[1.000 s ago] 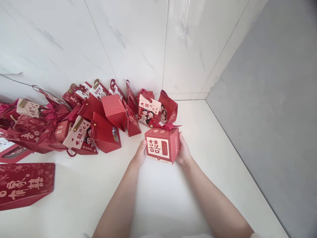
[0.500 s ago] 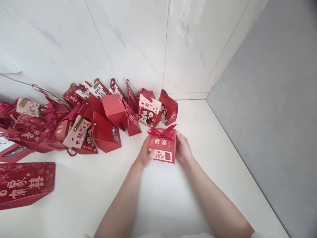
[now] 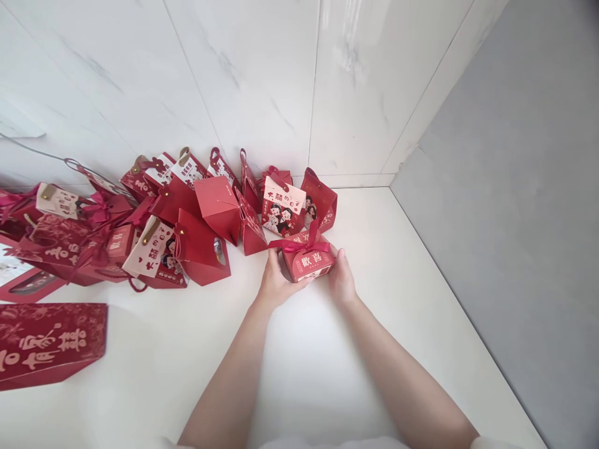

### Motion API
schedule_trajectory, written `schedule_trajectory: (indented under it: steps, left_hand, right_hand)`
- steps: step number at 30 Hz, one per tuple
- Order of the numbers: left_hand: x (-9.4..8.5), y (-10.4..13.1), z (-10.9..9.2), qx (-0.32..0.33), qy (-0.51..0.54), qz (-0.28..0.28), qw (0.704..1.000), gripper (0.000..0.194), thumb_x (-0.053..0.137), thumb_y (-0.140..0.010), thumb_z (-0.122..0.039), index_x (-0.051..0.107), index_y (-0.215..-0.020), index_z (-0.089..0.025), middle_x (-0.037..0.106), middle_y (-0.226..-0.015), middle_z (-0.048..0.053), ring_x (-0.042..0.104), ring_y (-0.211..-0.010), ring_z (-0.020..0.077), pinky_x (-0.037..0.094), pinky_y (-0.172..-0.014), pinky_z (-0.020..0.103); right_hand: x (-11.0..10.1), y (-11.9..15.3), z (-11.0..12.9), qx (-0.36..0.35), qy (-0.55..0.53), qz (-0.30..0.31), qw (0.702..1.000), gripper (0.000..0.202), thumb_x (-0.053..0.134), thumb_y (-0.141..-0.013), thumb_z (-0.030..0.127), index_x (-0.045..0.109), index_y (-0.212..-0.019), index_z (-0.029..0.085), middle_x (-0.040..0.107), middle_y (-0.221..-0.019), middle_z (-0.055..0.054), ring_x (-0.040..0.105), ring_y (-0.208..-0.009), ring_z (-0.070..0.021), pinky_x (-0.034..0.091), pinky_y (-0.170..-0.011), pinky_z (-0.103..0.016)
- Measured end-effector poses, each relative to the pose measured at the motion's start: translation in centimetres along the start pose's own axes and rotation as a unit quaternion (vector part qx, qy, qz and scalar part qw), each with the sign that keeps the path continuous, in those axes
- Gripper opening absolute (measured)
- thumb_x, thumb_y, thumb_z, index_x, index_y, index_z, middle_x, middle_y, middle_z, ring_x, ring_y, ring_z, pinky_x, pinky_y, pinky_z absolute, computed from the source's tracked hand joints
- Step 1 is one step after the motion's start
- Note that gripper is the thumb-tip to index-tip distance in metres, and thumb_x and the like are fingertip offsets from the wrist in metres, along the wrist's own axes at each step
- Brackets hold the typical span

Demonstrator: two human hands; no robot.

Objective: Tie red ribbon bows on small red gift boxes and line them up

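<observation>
A small red box (image 3: 309, 260) with a magenta ribbon bow on top is held between both hands over the white table. My left hand (image 3: 276, 282) grips its left side, the thumb along the lower front edge. On the right side, my right hand (image 3: 343, 279) presses with its fingers, partly hidden by the box. Just behind stand a red and cream box with a cartoon couple (image 3: 282, 211) and a dark red bag-shaped box (image 3: 320, 201).
Many red gift boxes (image 3: 202, 252) crowd the table's left and back, along a white marbled wall (image 3: 253, 81). A large red box (image 3: 51, 343) lies at the near left. The white table's (image 3: 421, 324) right edge borders a grey surface (image 3: 524, 206).
Both hands have moved the ribboned box slightly away from me, toward the boxes behind. It has turned and tipped, showing more of its top and less of its white front panel.
</observation>
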State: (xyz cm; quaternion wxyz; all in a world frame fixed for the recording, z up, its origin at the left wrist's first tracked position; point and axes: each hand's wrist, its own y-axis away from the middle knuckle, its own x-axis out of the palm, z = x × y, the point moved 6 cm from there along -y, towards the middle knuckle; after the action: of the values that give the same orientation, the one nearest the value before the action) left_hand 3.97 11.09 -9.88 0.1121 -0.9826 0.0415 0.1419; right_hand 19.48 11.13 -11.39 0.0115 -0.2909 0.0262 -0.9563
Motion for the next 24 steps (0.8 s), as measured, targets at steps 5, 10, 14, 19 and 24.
schedule_trajectory:
  steps: [5, 10, 14, 19, 24]
  left_hand:
    - [0.08, -0.13, 0.15, -0.013, 0.032, 0.004, 0.999, 0.088, 0.09, -0.057, -0.031, 0.038, -0.127, -0.025, 0.055, -0.134, 0.013, 0.057, -0.123, 0.0314, 0.049, -0.099, 0.045]
    - [0.14, -0.08, 0.33, -0.028, 0.048, -0.001, 0.998, 0.088, 0.091, -0.056, -0.032, 0.04, -0.128, -0.025, 0.056, -0.134, 0.013, 0.058, -0.122, 0.0313, 0.049, -0.099, 0.045]
    - [0.04, -0.09, 0.62, -0.033, 0.037, 0.017, 0.999, 0.1, 0.092, -0.056, -0.033, 0.035, -0.138, -0.025, 0.053, -0.14, 0.014, 0.053, -0.129, 0.033, 0.045, -0.105, 0.047]
    - [-0.19, -0.14, 0.29, 0.022, 0.069, 0.05, 0.996, 0.096, 0.086, -0.065, -0.039, 0.033, -0.144, -0.022, 0.041, -0.151, 0.015, 0.037, -0.142, 0.0338, 0.032, -0.118, 0.049]
    - [-0.1, -0.12, 0.79, 0.005, 0.098, 0.05, 0.994, 0.095, 0.087, -0.063, -0.038, 0.035, -0.141, -0.022, 0.046, -0.147, 0.016, 0.043, -0.139, 0.0343, 0.039, -0.113, 0.048]
  right_hand:
    - [0.04, -0.06, 0.33, -0.013, 0.071, 0.001, 0.997, 0.045, 0.061, -0.092, 0.046, 0.061, -0.133, 0.028, 0.06, -0.142, -0.001, 0.052, -0.133, -0.0251, 0.036, -0.115, -0.042]
    - [0.0, -0.2, 0.39, -0.002, 0.081, -0.002, 0.997, 0.044, 0.059, -0.093, 0.047, 0.063, -0.131, 0.026, 0.065, -0.134, -0.003, 0.057, -0.127, -0.0253, 0.041, -0.111, -0.041]
    - [0.02, -0.19, 0.29, 0.001, 0.077, -0.007, 0.997, 0.042, 0.057, -0.092, 0.052, 0.067, -0.125, 0.027, 0.07, -0.126, -0.002, 0.057, -0.126, -0.0254, 0.042, -0.11, -0.042]
    - [-0.55, -0.11, -0.28, 0.005, 0.07, -0.039, 0.997, 0.043, 0.052, -0.093, 0.059, 0.072, -0.113, 0.027, 0.074, -0.117, -0.002, 0.059, -0.124, -0.0266, 0.041, -0.111, -0.044]
    - [-0.46, -0.12, -0.3, -0.008, 0.09, -0.033, 0.995, 0.049, 0.043, -0.096, 0.061, 0.068, -0.121, 0.027, 0.072, -0.122, -0.002, 0.06, -0.122, -0.0256, 0.039, -0.112, -0.043]
